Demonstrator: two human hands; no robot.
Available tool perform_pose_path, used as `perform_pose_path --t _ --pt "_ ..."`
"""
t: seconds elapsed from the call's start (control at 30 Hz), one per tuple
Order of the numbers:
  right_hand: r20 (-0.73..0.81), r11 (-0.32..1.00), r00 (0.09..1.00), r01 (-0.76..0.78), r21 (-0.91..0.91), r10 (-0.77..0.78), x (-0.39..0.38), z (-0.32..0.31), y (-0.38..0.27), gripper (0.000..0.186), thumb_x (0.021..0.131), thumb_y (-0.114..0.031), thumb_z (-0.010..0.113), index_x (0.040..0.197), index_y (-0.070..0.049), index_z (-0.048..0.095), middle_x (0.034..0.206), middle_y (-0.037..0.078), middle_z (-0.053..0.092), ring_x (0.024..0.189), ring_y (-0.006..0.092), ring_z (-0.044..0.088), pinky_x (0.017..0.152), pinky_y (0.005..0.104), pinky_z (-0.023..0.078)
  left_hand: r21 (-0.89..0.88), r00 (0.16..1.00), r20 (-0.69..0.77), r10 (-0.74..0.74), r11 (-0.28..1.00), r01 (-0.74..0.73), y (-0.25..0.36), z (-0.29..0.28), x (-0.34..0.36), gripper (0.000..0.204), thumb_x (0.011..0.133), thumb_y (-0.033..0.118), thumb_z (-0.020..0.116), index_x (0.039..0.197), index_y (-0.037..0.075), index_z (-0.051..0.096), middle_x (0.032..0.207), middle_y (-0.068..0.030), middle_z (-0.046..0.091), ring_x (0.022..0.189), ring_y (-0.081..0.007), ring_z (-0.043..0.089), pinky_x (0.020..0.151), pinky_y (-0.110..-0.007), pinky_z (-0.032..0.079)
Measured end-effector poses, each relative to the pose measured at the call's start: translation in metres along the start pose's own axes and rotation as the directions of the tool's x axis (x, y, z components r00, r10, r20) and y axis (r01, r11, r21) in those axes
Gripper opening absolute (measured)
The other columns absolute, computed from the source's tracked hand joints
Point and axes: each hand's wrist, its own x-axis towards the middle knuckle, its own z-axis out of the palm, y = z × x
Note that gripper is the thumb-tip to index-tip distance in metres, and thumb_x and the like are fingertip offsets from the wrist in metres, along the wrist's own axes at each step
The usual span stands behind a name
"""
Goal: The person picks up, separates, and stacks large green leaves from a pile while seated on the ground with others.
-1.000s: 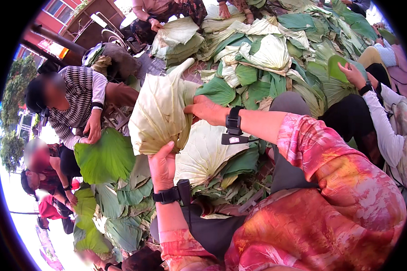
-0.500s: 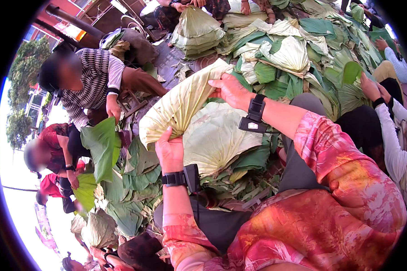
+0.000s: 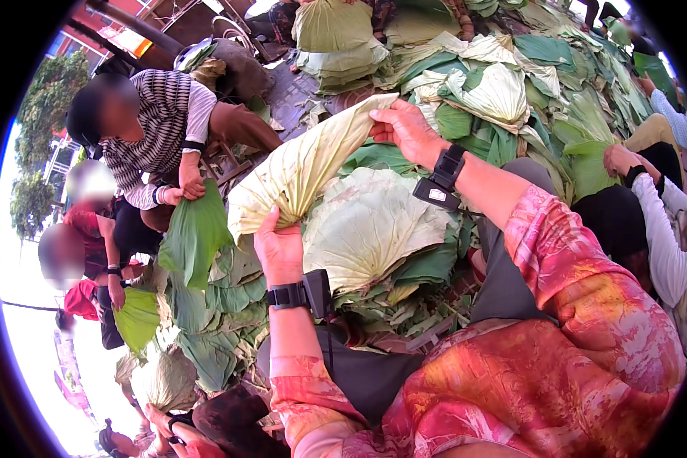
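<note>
Pale cream-green, ribbed, thin leaf point(image 3: 305, 168) is up in the air betw. both hands, folded or curled lengthwise (can't tell which), just beside & partly in front of a broad, rounded stack of pale grey-green leaves point(image 3: 374, 229). L hand point(image 3: 278, 248): thumb on leaf's lower edge, other fingers mostly hidden behind, so can't tell how firmly they clamp. R hand point(image 3: 412, 133): thumb & fingers pinched tog. on the narrow upper R end. Prob. risks: uneven pull betw. hands could split it along a rib; a loose L hold could let that end slip & drop. Black strapped wrist box point(image 3: 435, 195) sits near the stack's edge, might snag a leaf if R hand dips. Bright green, limp leaf point(image 3: 198, 237) held by co-worker in striped top point(image 3: 160, 114) is v. near the L end; swinging that way could crumple both.
</note>
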Motion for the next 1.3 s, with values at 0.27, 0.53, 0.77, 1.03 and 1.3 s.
perform_pose_path --t 0.27,0.53,0.77,1.03,1.3 --pt "0.127 0.630 0.965 -0.048 -0.775 0.230 0.004 -0.021 0.004 0.018 0.082 -0.021 0.063 0.088 -0.003 0.064 0.076 0.005 0.065 0.062 0.0133 0.062 0.054 0.0267 0.048 0.056 0.994 -0.047 0.101 0.994 -0.098 0.017 0.000 -0.003 0.041 0.081 -0.001 0.061 0.121 0.009 0.052 0.114 -0.0061 0.061 0.102 -0.0235 0.059 0.087 -0.042 0.047" --pt "0.267 0.164 0.963 0.260 -0.952 0.022 0.001 -0.020 0.006 0.036 0.077 -0.027 0.067 0.094 0.004 0.062 0.081 0.014 0.066 0.074 0.0219 0.064 0.065 0.0334 0.049 0.235 0.956 0.072 0.285 0.927 -0.294 0.037 0.028 -0.027 0.048 0.080 -0.003 0.064 0.124 0.007 0.049 0.117 -0.0042 0.058 0.103 -0.0197 0.057 0.092 -0.037 0.045" --pt "0.364 0.478 0.914 0.243 -0.844 0.179 0.000 -0.010 0.002 0.032 0.080 -0.025 0.065 0.096 0.002 0.063 0.079 0.011 0.066 0.067 0.0181 0.064 0.062 0.0308 0.049 0.291 0.922 0.098 0.375 0.875 -0.386 0.080 0.016 -0.047 0.040 0.085 -0.002 0.057 0.125 0.000 0.047 0.115 -0.0084 0.059 0.100 -0.0207 0.059 0.089 -0.035 0.047" --pt "0.384 0.496 0.893 0.229 -0.837 0.235 -0.003 0.002 0.001 0.026 0.082 -0.023 0.064 0.092 0.001 0.063 0.078 0.007 0.065 0.063 0.0135 0.063 0.056 0.0282 0.048 0.180 0.902 -0.071 0.426 0.895 -0.408 0.218 -0.053 -0.174 0.038 0.089 0.007 0.055 0.124 -0.005 0.045 0.125 -0.0179 0.054 0.112 -0.0306 0.054 0.100 -0.044 0.040" --pt "0.405 0.437 0.855 0.244 -0.866 0.325 -0.009 -0.002 0.010 0.028 0.085 -0.030 0.058 0.096 -0.005 0.062 0.079 0.000 0.061 0.067 0.0098 0.059 0.056 0.0244 0.045 0.638 0.726 -0.173 0.666 0.637 -0.432 0.250 -0.081 -0.343 0.051 0.086 -0.002 0.052 0.135 0.001 0.038 0.132 -0.0119 0.048 0.118 -0.0259 0.049 0.101 -0.043 0.037"
